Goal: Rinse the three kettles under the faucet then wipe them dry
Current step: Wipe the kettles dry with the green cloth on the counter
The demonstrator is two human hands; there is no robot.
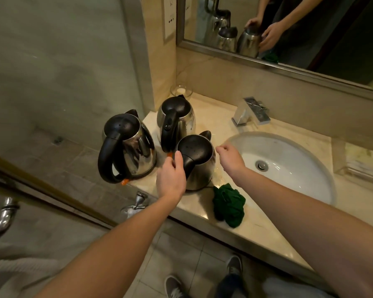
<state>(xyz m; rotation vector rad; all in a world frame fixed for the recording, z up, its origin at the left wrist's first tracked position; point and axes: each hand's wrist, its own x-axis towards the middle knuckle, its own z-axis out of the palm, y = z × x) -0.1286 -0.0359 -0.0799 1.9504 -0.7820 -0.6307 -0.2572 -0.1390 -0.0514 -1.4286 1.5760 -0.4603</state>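
Left hand fingers curled round handle of kettle nearest surface front edge — right hand just beside it, fingers loosely curled, empty

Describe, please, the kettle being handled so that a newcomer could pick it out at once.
Start at the white sink basin and look to its left. The front kettle is the one nearest the basin, just behind the green cloth. Unlike its two neighbours, it has the left hand on its black handle.

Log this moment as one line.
left hand grips near kettle by handle | right hand beside it, empty | green cloth on counter | faucet not running
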